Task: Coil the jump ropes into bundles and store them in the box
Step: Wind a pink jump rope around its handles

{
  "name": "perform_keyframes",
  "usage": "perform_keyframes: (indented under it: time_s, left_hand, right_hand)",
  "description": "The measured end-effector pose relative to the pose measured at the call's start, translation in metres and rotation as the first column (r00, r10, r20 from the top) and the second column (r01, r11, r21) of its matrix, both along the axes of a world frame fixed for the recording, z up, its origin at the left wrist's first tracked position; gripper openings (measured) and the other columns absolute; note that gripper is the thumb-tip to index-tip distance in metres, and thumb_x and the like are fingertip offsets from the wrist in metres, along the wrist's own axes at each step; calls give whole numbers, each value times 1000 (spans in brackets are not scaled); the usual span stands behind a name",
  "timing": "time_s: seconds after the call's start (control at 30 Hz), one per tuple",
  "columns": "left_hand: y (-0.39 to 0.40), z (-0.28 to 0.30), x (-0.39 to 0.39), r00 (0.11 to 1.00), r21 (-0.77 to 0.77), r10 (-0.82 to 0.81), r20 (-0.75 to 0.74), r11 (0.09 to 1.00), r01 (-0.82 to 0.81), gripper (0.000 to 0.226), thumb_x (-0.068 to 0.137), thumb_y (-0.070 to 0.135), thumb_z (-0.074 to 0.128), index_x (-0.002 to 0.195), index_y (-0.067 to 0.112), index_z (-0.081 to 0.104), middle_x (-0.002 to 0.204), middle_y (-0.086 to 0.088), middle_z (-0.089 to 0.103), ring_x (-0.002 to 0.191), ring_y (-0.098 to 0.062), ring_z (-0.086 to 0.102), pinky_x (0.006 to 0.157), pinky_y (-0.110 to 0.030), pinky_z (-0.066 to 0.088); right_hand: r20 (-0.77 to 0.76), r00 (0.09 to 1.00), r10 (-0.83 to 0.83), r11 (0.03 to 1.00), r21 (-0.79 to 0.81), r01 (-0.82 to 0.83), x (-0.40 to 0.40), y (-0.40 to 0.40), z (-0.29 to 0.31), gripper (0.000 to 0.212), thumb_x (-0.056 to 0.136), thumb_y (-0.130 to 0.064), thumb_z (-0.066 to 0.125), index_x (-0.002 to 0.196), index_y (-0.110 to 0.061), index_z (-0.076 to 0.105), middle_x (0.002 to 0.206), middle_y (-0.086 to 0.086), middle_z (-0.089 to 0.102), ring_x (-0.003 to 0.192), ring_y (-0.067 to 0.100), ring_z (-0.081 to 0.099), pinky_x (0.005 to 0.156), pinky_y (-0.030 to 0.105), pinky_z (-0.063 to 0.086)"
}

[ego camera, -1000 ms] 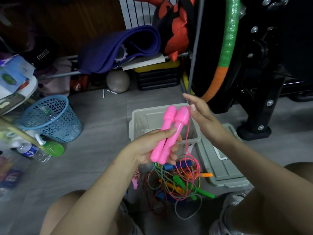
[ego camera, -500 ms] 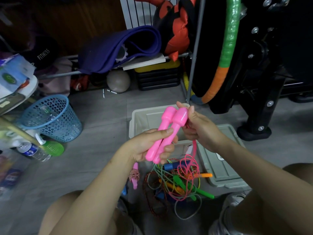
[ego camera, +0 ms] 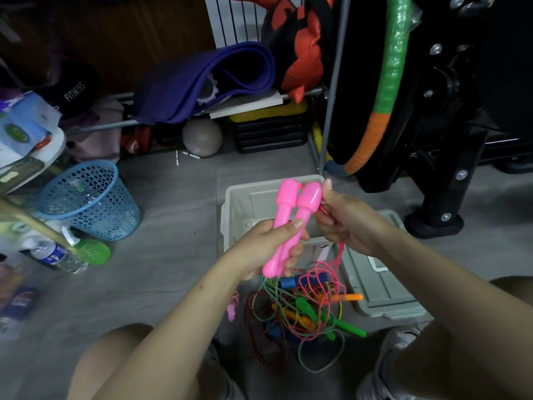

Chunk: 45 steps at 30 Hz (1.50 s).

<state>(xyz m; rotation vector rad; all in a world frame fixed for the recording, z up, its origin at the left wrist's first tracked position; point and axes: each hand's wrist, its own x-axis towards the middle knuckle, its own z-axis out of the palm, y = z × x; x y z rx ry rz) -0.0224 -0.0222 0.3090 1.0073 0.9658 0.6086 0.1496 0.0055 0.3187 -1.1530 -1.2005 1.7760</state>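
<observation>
Jump rope: two pink handles (ego camera: 291,223) side by side, gripped in the left hand (ego camera: 271,249) above one open grey box (ego camera: 230,209). At 3 o'clock, the right hand (ego camera: 343,220) pinches its pink cord (ego camera: 336,261). Tangled ropes (ego camera: 305,310) lie at 6 o'clock.

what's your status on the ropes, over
Left hand grips both pink handles. Right hand pinches pink cord. Box open; nothing in the way.
</observation>
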Motion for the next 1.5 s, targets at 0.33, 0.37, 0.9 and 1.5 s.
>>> perform_keyframes:
  time_s: [0.33,0.37,0.9,1.5]
  left_hand:
    - [-3,1,11,983,-10,165,81,986,-165,23,95,26,49,99,3,48,53,2,52,39,-10,45,38,-20,41]
    - [-3,0,13,978,-17,191,86,982,-191,20,96,25,49,94,4,48,53,1,52,39,-11,45,38,-20,41]
    - [3,-2,25,854,161,508,-110,857,-490,30,97,26,53,73,8,59,52,1,60,41,-12,53,39,-21,43]
    - [13,-5,24,737,-322,612,287,786,-527,22,97,25,48,106,8,58,75,5,68,39,-3,47,32,-13,33]
  right_hand:
    - [-222,964,-143,988,-86,127,-11,1,-4,36,103,-31,30,76,-13,44,63,-1,40,46,4,25,38,14,22]
    - [-184,972,-146,988,-66,136,-12,-1,-5,34,102,-31,31,76,-14,44,64,0,40,45,5,26,38,15,21]
    - [671,665,-328,783,587,-207,-24,-27,-10,28,96,-20,46,71,-19,58,65,5,57,64,22,51,52,24,25]
    - [451,759,-470,675,737,-20,-32,-29,-21,18,79,-20,73,95,-12,76,71,7,66,59,18,62,61,24,47]
